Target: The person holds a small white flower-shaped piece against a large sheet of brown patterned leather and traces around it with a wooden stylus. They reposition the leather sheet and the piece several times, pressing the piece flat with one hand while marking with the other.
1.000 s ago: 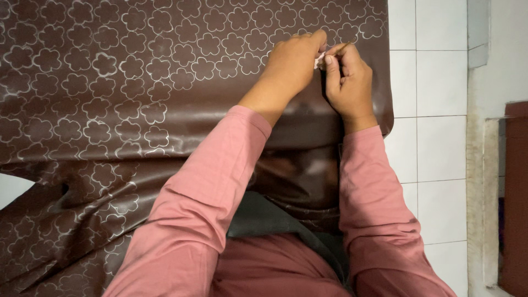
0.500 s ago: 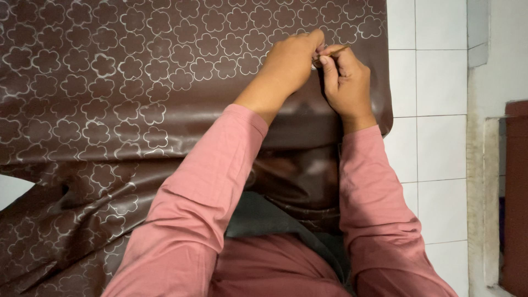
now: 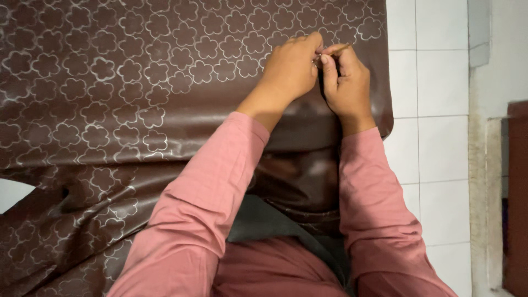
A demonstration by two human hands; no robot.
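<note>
While your head camera is the only view on record, it shows both hands working near the upper right of a glossy dark-brown sheet of synthetic leather stamped with pale flower outlines [image 3: 137, 82]. The sheet lies flat across the top of the view, then folds and drapes down toward your lap at lower left.

Your left hand [image 3: 289, 74] rests on the sheet with its fingers curled together, the fingertips [image 3: 314, 39] drawn up to meet the right hand. Your right hand [image 3: 345, 82] is also closed, thumb and forefinger pinching a thin, pale, stick-like tool [image 3: 338, 50] whose outer end slants up to the right. What the tool is exactly, you cannot tell at this size; its working end is hidden between the two hands.

Against the picture from one second ago, both hands sit at almost the same spot on the sheet. The left fingertips have closed in tighter on the right hand, and the small whitish spot then visible between them is now covered. The sheet has not shifted.

Pink long sleeves [image 3: 192, 220] cover both forearms. To the right, white square floor tiles [image 3: 434, 165] run beside the sheet's edge, and a dark reddish-brown panel [image 3: 517, 198] stands at the far right. No package, label or sign is visible.
</note>
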